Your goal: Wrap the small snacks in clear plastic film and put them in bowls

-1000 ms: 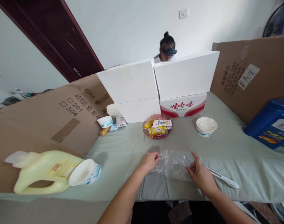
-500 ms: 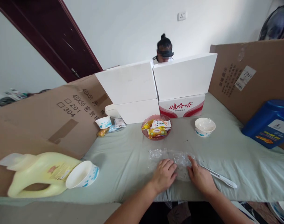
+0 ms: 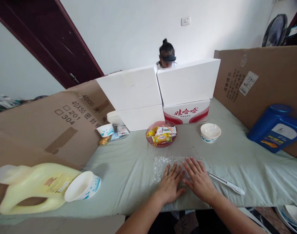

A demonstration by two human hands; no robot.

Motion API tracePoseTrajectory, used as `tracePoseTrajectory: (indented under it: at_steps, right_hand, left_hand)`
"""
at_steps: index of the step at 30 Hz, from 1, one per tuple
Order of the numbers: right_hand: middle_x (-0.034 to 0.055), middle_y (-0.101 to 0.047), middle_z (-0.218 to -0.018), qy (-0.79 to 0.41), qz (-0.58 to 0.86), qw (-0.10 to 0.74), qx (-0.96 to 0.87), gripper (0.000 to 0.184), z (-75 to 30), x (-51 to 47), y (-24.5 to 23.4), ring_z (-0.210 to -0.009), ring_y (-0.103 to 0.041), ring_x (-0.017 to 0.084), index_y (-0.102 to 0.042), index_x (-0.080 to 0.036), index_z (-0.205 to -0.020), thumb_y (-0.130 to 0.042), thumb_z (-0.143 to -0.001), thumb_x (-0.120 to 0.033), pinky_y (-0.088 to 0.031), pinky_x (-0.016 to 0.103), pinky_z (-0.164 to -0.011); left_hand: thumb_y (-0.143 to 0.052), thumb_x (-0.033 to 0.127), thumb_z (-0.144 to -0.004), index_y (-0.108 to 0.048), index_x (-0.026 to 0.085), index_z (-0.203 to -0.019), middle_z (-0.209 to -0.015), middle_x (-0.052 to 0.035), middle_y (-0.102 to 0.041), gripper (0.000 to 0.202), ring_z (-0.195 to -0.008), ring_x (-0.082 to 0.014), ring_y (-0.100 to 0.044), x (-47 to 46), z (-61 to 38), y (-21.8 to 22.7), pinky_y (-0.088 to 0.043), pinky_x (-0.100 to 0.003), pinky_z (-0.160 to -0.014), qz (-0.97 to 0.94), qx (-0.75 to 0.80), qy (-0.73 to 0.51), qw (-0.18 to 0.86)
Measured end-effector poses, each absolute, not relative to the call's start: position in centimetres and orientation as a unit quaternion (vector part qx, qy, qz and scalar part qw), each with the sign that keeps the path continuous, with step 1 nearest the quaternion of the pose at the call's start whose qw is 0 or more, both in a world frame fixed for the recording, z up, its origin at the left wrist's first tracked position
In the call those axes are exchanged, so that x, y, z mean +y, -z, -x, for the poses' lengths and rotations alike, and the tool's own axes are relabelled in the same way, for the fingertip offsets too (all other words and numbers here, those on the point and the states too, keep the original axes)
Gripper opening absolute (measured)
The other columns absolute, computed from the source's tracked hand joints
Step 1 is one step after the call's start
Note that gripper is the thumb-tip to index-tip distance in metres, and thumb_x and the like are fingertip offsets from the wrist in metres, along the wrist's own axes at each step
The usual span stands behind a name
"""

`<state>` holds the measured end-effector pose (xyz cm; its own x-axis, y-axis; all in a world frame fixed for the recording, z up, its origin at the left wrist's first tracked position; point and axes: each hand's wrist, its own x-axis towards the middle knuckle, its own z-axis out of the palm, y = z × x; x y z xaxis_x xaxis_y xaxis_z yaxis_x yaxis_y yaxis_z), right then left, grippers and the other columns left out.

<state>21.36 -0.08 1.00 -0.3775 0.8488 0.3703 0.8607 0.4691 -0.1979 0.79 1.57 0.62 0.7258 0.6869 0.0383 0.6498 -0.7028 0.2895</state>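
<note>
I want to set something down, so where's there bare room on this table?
Bare cloth shows between the tipped paper bowl and the left hand, and between the white tool and the blue bottle. It's crowded at the clear plastic, under that hand and the right hand, and by the left cardboard, where packets lie beside another bowl.

Soft, diffuse, fairly bright light, source out of view; white boxes point(image 3: 187, 83) just beyond the pink bowl point(image 3: 151, 141) read brightest, the door point(image 3: 41, 42) to its far left darkest, detail nearly lost. Faint soft-edged shadow beside the paper tub point(image 3: 96, 183) left of and nearer than the bowl; small crisp glints on the clear plastic point(image 3: 160, 165) on its near side. Wide-angle stretch skews the blue bottle point(image 3: 276, 130) far right of the bowl, smallest print unreadable; pixelated patch over the person point(image 3: 166, 48) beyond it.
</note>
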Motion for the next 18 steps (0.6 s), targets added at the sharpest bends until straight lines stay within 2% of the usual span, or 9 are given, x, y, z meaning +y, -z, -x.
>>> tracePoseTrajectory:
  at_steps: [2,4,8,12,15,18]
  right_hand:
    - [0.0147,-0.04,-0.148,0.001,0.517,0.172,-0.838,0.067,-21.0,0.3,0.5,-0.139,-0.029,0.037,-0.041,-0.018,-0.143,-0.053,-0.087,-0.052,-0.025,0.061,-0.107]
    - [0.0156,-0.037,-0.149,-0.013,0.52,0.156,-0.839,0.07,-21.3,0.2,1.3,-0.14,-0.026,0.037,-0.041,-0.017,-0.143,-0.054,-0.086,-0.056,-0.025,0.062,-0.107]
    - [0.0137,-0.038,-0.15,-0.051,0.488,0.183,-0.852,0.069,-23.6,-1.1,0.5,-0.14,-0.028,0.032,-0.042,-0.019,-0.142,-0.058,-0.084,-0.054,-0.03,0.053,-0.11]
    - [0.0115,-0.053,-0.137,-0.099,0.491,0.174,-0.848,0.051,-26.0,-2.8,-0.3,-0.13,-0.045,0.03,-0.057,-0.022,-0.128,-0.064,-0.082,-0.043,-0.04,0.048,-0.104]
    - [0.0089,-0.062,-0.126,-0.095,0.491,0.184,-0.846,0.03,-26.8,-3.3,0.2,-0.12,-0.054,0.027,-0.064,-0.024,-0.115,-0.057,-0.088,-0.033,-0.043,0.047,-0.102]
    - [0.0062,-0.064,-0.123,-0.079,0.474,0.214,-0.85,0.024,-26.9,-3.4,0.5,-0.12,-0.055,0.025,-0.066,-0.026,-0.11,-0.051,-0.092,-0.028,-0.044,0.046,-0.102]
  left_hand:
    - [-0.064,0.049,-0.083,-0.027,0.024,-0.147,-0.155,-0.0111,-0.026,0.078,-0.145,-0.0332,-0.013,1.3,-0.5,-0.7,-0.018,-0.062,-0.114,-0.909,0.381,-0.125,0.114]
    - [-0.072,0.044,-0.076,-0.042,0.021,-0.137,-0.147,-0.0144,-0.036,0.072,-0.141,-0.0362,-0.023,1.0,0.5,-1.0,-0.025,-0.062,-0.111,-0.888,0.41,-0.182,0.096]
    - [-0.075,0.029,-0.071,-0.058,0.02,-0.115,-0.122,-0.0123,-0.055,0.048,-0.124,-0.0343,-0.045,0.4,4.3,-2.0,-0.04,-0.057,-0.104,-0.868,0.441,-0.211,0.091]
    - [-0.058,0.012,-0.078,-0.063,0.021,-0.103,-0.109,-0.0076,-0.062,0.027,-0.114,-0.0259,-0.054,0.8,7.9,-2.4,-0.048,-0.047,-0.099,-0.874,0.428,-0.208,0.094]
    - [-0.048,0.007,-0.082,-0.066,0.021,-0.097,-0.105,-0.006,-0.066,0.027,-0.11,-0.0221,-0.058,1.3,9.1,-2.2,-0.05,-0.043,-0.096,-0.881,0.409,-0.22,0.088]
    - [-0.045,0.007,-0.082,-0.066,0.021,-0.09,-0.103,-0.006,-0.068,0.026,-0.11,-0.0222,-0.059,1.1,9.3,-2.4,-0.051,-0.042,-0.095,-0.881,0.399,-0.238,0.09]
